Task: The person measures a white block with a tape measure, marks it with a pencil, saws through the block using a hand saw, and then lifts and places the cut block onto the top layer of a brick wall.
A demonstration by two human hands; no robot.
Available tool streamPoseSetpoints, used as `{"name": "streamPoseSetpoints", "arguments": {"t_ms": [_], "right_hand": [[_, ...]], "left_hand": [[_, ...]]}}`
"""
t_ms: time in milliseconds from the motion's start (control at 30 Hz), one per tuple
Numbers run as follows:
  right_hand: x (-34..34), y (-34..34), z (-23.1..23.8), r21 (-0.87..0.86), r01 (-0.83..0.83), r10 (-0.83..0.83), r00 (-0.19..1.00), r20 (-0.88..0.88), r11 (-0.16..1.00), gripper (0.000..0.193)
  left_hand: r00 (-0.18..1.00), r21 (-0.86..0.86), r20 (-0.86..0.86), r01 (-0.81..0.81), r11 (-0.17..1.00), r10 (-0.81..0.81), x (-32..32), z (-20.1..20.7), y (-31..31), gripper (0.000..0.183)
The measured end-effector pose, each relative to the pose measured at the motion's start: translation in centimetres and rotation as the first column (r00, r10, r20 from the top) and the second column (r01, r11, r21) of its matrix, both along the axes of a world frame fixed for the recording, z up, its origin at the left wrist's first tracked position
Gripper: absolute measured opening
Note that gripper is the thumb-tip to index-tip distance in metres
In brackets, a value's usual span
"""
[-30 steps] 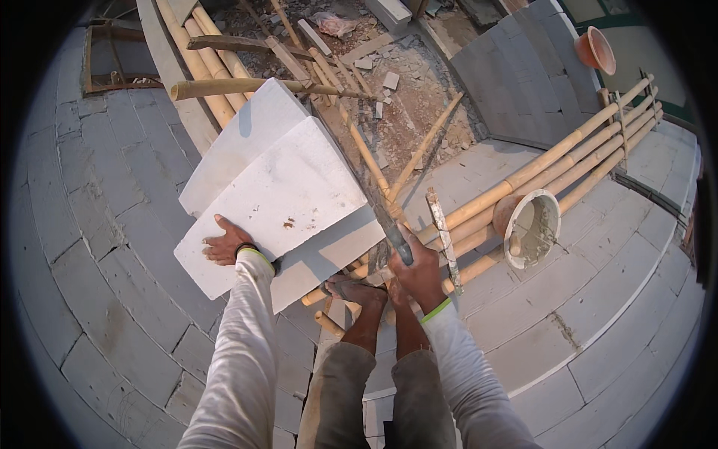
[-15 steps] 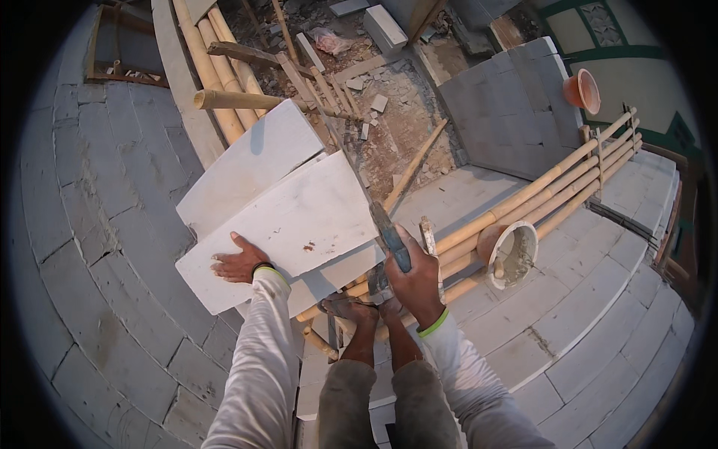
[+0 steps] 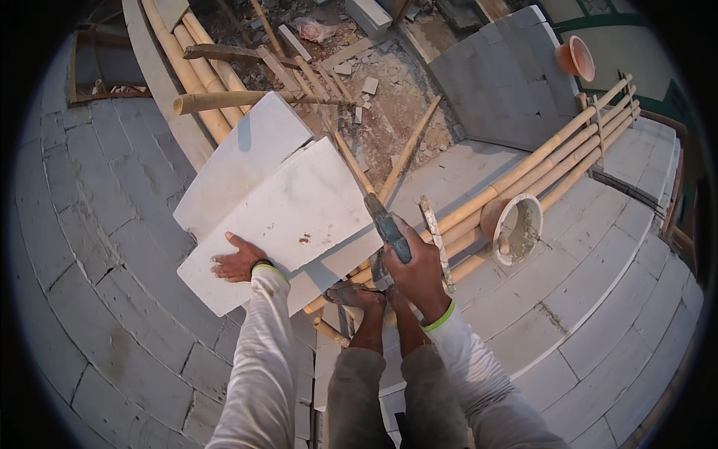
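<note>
My left hand (image 3: 238,259) lies flat with fingers spread on a long white block (image 3: 288,224), near its left end. A second white block (image 3: 243,150) lies just beyond, partly overlapped by the first. My right hand (image 3: 416,271) is wrapped round the blue-grey handle of what looks like a hand saw (image 3: 390,230), at the right end of the near block. Its blade is edge-on and hard to make out. My bare feet (image 3: 359,295) are below, on or beside bamboo poles.
Several bamboo poles (image 3: 550,161) run to the right. A mortar-smeared bucket (image 3: 517,229) rests beside them, and an orange bucket (image 3: 575,59) is farther off. Block walls (image 3: 97,247) curve along both sides. Rubble (image 3: 381,112) covers the ground below, crossed by loose poles.
The view has shifted slightly. The saw's grey, narrow blade line, seen earlier beyond the handle along the block's end, no longer shows clearly. My left hand keeps its place on the block.
</note>
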State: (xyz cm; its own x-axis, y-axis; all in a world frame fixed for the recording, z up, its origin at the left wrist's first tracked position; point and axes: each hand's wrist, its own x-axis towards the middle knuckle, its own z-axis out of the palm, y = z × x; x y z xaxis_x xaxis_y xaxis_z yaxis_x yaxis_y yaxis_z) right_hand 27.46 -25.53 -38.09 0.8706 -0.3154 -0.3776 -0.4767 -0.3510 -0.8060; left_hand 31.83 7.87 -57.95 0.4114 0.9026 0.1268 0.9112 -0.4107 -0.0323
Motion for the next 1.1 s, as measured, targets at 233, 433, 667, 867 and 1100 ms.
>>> {"name": "streamPoseSetpoints", "arguments": {"t_ms": [233,433,667,867,1100], "right_hand": [[-6.0,-4.2,-2.5,-0.061,-0.129,0.097,0.925,-0.369,0.99,0.05],[-14.4,-5.7,2.1,-0.129,0.144,-0.163,0.974,-0.159,0.981,0.043],[-19.9,-8.6,13.3,-0.101,0.311,-0.324,0.848,-0.419,0.945,0.031],[-21.0,-12.3,22.6,-0.028,0.022,-0.034,0.812,-0.583,0.999,0.028],[-13.8,-5.4,10.1,0.454,-0.127,0.371,0.781,-0.502,0.882,0.025]], "left_hand": [[0.999,0.017,0.023,0.021,1.0,-0.022,-0.4,-1.1,0.0,0.1],[1.0,-0.034,0.009,-0.025,0.999,0.026,-0.3,-0.3,-1.0,0.103],[0.996,-0.062,-0.06,0.069,0.996,-0.072,-1.0,0.6,4.0,0.1],[0.853,-0.282,-0.235,0.399,0.872,-0.466,-1.5,6.7,6.1,0.089],[0.548,-0.191,-0.089,0.81,0.555,-0.831,1.0,10.3,13.1,0.094]]}}
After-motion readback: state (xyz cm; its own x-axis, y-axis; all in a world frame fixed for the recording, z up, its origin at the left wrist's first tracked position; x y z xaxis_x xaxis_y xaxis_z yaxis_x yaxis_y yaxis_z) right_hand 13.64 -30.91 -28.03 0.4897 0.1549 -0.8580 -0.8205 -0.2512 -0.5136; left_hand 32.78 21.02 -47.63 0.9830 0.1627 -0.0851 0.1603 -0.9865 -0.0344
